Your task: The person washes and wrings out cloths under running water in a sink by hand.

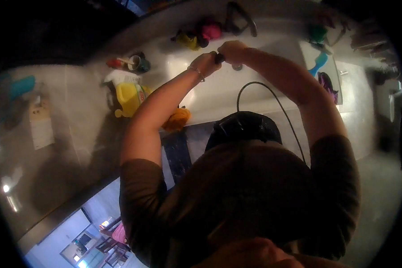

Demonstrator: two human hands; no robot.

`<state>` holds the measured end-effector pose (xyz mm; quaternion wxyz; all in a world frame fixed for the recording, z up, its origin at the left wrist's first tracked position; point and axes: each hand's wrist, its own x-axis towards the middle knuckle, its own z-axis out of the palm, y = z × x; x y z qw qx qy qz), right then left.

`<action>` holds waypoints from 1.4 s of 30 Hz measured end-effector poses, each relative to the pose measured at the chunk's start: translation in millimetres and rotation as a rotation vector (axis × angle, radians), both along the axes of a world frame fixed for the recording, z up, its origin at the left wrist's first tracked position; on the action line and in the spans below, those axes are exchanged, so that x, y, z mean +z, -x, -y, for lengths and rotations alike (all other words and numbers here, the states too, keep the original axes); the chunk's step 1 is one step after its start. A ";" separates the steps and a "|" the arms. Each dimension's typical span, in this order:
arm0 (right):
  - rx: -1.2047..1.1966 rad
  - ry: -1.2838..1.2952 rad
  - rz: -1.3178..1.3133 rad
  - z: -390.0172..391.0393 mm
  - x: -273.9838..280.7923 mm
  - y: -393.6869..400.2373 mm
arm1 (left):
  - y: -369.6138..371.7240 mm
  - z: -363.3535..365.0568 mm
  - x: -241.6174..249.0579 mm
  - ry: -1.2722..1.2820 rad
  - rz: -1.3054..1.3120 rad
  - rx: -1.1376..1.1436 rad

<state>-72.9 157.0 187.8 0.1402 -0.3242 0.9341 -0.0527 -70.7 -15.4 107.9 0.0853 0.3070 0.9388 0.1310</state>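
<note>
My left hand [208, 63], with a bracelet at the wrist, is closed at the upper middle of the view. Right beside it is my right hand [233, 50], also closed. A small dark thing [219, 58] shows between the two; both hands close on it, and its full shape is hidden. Below them lies the pale basin [219, 91] with a round drain [236, 67]. Beyond my hands are a yellow item [187, 41] and a pink item [211, 31].
Left of the basin stand a yellow bottle [128, 99], a white bottle [120, 78] and a cup [140, 63]. An orange cloth [177, 119] lies by my left forearm. A black cable [279, 102] curves near my body. On the right is a blue brush [319, 63].
</note>
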 end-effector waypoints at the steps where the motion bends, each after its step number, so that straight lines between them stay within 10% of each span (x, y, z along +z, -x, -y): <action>1: -0.022 -0.035 0.028 0.0 -1.7 1.1 | -1.7 -1.9 1.7 -0.001 0.003 0.003; 15: -0.045 0.131 0.039 12.1 7.4 -11.0 | -34.7 19.5 62.2 -0.075 0.085 0.190; 20: 0.015 0.159 0.046 -3.8 8.8 -15.5 | -72.9 100.3 65.6 -0.546 0.100 0.390; 25: 0.016 0.348 0.103 -67.3 -31.7 -10.1 | -155.9 179.5 56.1 -0.014 0.173 0.432; 28: -0.074 0.214 0.241 -73.8 0.6 -26.4 | -213.4 183.7 29.4 0.076 -0.231 0.246; 31: 0.004 0.309 0.404 -66.2 -1.8 -21.7 | -228.5 181.7 13.9 0.078 0.084 0.425; 34: 0.031 0.376 0.514 -33.1 -16.3 -17.2 | -227.6 181.4 23.6 -0.136 0.116 0.453; 37: 0.141 0.428 0.771 19.1 -8.9 -19.5 | -233.3 202.1 22.3 -0.566 0.937 0.769; 39: 0.199 0.338 0.915 57.6 6.8 -27.2 | -261.9 240.8 -39.4 -0.738 0.594 0.937; 42: 0.323 0.296 1.054 102.5 -2.9 -39.8 | -288.8 225.2 16.5 -1.025 0.490 0.988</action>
